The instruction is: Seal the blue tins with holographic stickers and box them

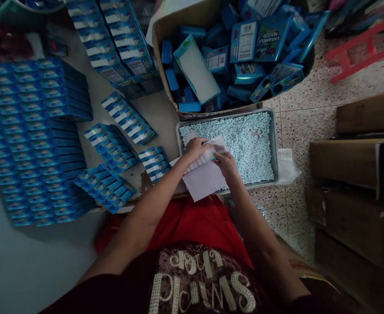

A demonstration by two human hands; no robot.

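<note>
Both hands meet over the near left part of a metal tray (276, 144) filled with small pale blue pieces (249, 148). My left hand (197, 149) lies with fingers closed along a row of small white items (200, 162). My right hand (226, 163) pinches the right end of a translucent white wrapper (220, 143) beside that row. Under the hands a white sheet (205, 181) spreads over the tray's near edge. Exactly how the fingertips grip is too small to make out.
A cardboard box (161, 56) of blue packages stands behind the tray. Stacked blue boxes (31, 144) fill the left, with smaller groups (154, 163) nearer the hands. Brown cartons (345, 161) and a red plastic object (364, 52) are at right.
</note>
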